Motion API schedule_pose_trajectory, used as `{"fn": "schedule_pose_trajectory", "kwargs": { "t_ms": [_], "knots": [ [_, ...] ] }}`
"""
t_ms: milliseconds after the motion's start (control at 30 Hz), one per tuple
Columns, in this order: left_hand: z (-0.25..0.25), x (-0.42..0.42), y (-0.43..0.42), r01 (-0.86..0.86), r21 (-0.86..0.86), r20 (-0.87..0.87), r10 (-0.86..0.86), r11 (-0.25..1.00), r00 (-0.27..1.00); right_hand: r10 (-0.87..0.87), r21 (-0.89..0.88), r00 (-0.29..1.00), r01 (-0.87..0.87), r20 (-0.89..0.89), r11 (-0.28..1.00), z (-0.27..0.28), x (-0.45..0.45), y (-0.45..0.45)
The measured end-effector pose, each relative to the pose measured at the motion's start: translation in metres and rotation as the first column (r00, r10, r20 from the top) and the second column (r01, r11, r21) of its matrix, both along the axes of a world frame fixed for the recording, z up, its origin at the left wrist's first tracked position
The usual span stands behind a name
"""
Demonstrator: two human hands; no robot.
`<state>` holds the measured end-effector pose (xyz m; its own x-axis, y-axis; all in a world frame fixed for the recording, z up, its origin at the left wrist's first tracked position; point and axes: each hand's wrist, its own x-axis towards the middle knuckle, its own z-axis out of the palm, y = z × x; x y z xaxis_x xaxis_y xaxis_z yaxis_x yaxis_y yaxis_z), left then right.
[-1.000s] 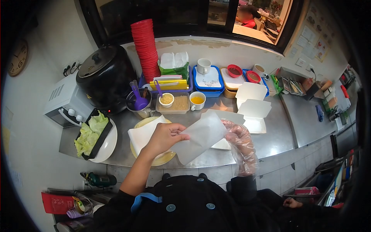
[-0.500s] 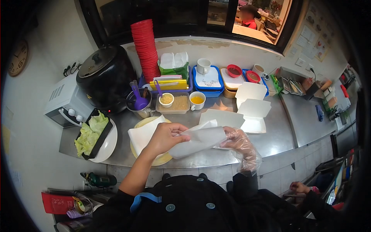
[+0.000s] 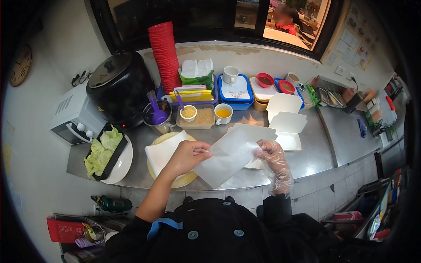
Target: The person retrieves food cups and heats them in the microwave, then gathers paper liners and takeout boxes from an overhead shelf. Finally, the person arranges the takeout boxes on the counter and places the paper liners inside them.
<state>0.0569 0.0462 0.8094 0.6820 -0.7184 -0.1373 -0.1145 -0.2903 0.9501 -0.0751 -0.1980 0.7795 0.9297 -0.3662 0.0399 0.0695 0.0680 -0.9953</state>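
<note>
A translucent white paper sheet (image 3: 230,153) is stretched between my hands above the counter's front edge. My bare left hand (image 3: 191,154) pinches its left side. On the other side, my right hand (image 3: 272,158), in a clear plastic glove, grips the opposite edge. Behind the sheet stand open white cardboard boxes (image 3: 289,141), one partly covered by the paper. Left of my left hand, folded white paper (image 3: 164,151) lies on a yellow round plate or board (image 3: 187,180).
Lettuce (image 3: 103,151) fills a black tray on a white plate at the left. Behind are a black cooker (image 3: 118,87), stacked red bowls (image 3: 164,57), a cup of yellow liquid (image 3: 223,114) and a tub of crumbs (image 3: 202,117). A steel counter (image 3: 318,153) runs right.
The paper has been unfolded from a narrow, bunched shape into a wide flat sheet. My right hand has turned more upright. Another person's hand at lower right has left the view.
</note>
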Motion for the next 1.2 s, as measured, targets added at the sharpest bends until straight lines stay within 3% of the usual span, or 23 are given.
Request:
{"fn": "schedule_pose_trajectory", "kwargs": {
  "t_ms": [133, 233, 333, 400, 433, 467, 533, 567, 600, 633, 667, 700, 767, 800, 867, 967, 1000, 1033, 1067, 1100, 1133, 1167, 1200],
  "knots": [
    [-0.003, -0.001, 0.0, 0.01, -0.008, -0.005, -0.01, 1.0, 1.0, 0.051, -0.066, 0.999, -0.051, 0.004, 0.997, -0.001, 0.001, -0.005],
    [-0.004, -0.001, 0.0, 0.02, -0.007, 0.033, -0.02, 1.0, 0.999, 0.04, 0.006, 0.999, -0.04, 0.031, 0.999, -0.004, 0.001, -0.005],
    [-0.006, 0.001, 0.002, 0.033, -0.015, 0.078, -0.031, 0.999, 0.996, 0.116, -0.117, 0.992, -0.11, 0.046, 0.987, 0.0, 0.003, -0.009],
    [-0.007, 0.004, 0.006, 0.042, -0.038, 0.103, -0.038, 0.998, 0.994, 0.257, -0.579, 0.964, -0.252, -0.075, 0.775, 0.007, 0.0, -0.017],
    [-0.009, 0.006, 0.008, 0.043, -0.037, 0.103, -0.039, 0.998, 0.994, 0.255, -0.579, 0.964, -0.25, -0.075, 0.776, 0.003, -0.001, -0.022],
    [-0.013, 0.01, 0.011, 0.028, -0.048, 0.065, -0.025, 0.998, 0.998, 0.155, -0.425, 0.988, -0.148, -0.018, 0.893, -0.006, 0.0, -0.031],
    [-0.02, 0.014, 0.011, 0.013, -0.06, 0.029, -0.011, 0.998, 1.0, -0.008, -0.041, 0.995, 0.012, 0.101, 0.999, -0.028, 0.004, -0.046],
    [-0.024, 0.014, 0.01, -0.04, -0.153, -0.089, 0.027, 0.987, 0.996, -0.008, -0.042, 0.995, 0.013, 0.104, 0.999, -0.039, 0.004, -0.047],
    [-0.027, 0.014, 0.01, -0.102, -0.238, -0.208, 0.052, 0.966, 0.977, -0.037, 0.209, 0.986, 0.003, 0.162, 0.978, -0.037, 0.009, -0.033],
    [-0.028, 0.011, 0.008, -0.1, -0.24, -0.205, 0.05, 0.966, 0.978, -0.079, 0.444, 0.974, -0.023, 0.21, 0.896, -0.036, 0.014, -0.019],
    [-0.029, 0.007, 0.003, -0.139, -0.282, -0.265, 0.063, 0.949, 0.962, 0.102, 0.414, 0.936, -0.245, 0.337, 0.877, -0.042, 0.015, -0.007],
    [-0.031, 0.004, -0.001, -0.181, -0.32, -0.326, 0.072, 0.93, 0.943, 0.141, 0.467, 0.936, -0.287, 0.323, 0.836, -0.046, 0.018, 0.009],
    [-0.034, 0.002, -0.005, -0.178, -0.324, -0.312, 0.073, 0.929, 0.947, -0.019, 0.286, 0.997, -0.004, 0.078, 0.958, -0.053, 0.021, 0.037],
    [-0.034, 0.001, -0.006, -0.152, -0.318, -0.303, 0.051, 0.936, 0.952, -0.021, 0.291, 0.997, -0.002, 0.077, 0.957, -0.046, 0.023, 0.043],
    [-0.037, 0.002, -0.005, -0.118, -0.311, -0.295, 0.022, 0.943, 0.955, -0.304, 0.448, 0.945, 0.22, 0.122, 0.867, -0.021, 0.027, 0.047],
    [-0.039, 0.007, -0.002, -0.015, -0.241, -0.144, -0.021, 0.971, 0.989, -0.366, 0.389, 0.921, 0.291, 0.132, 0.874, -0.013, 0.032, 0.031],
    [-0.034, 0.01, -0.003, -0.02, -0.157, 0.229, 0.056, 0.987, 0.972, -0.311, 0.126, 0.95, 0.305, 0.03, 0.944, 0.006, 0.025, 0.031],
    [-0.025, 0.012, -0.004, -0.059, -0.078, 0.572, 0.093, 0.995, 0.815, -0.309, 0.126, 0.951, 0.303, 0.029, 0.944, 0.011, 0.024, 0.034],
    [-0.013, 0.011, -0.01, -0.063, -0.077, 0.57, 0.096, 0.995, 0.816, -0.244, -0.104, 0.97, 0.243, 0.001, 0.964, 0.013, 0.024, 0.037],
    [0.01, 0.007, -0.022, -0.032, -0.166, 0.691, 0.139, 0.986, 0.71, -0.183, -0.325, 0.982, 0.159, -0.043, 0.932, 0.014, 0.024, 0.04],
    [0.025, 0.005, -0.031, 0.013, -0.246, 0.789, 0.192, 0.969, 0.584, -0.103, -0.365, 0.994, 0.089, -0.019, 0.927, 0.003, 0.027, 0.04],
    [0.029, 0.006, -0.036, 0.006, -0.246, 0.787, 0.196, 0.969, 0.584, -0.097, -0.365, 0.995, 0.082, -0.021, 0.927, 0.011, 0.027, 0.045],
    [0.032, 0.007, -0.04, 0.099, -0.123, 0.73, 0.023, 0.987, 0.684, -0.099, -0.387, 0.995, 0.093, 0.004, 0.917, 0.026, 0.028, 0.053]
  ]
}}
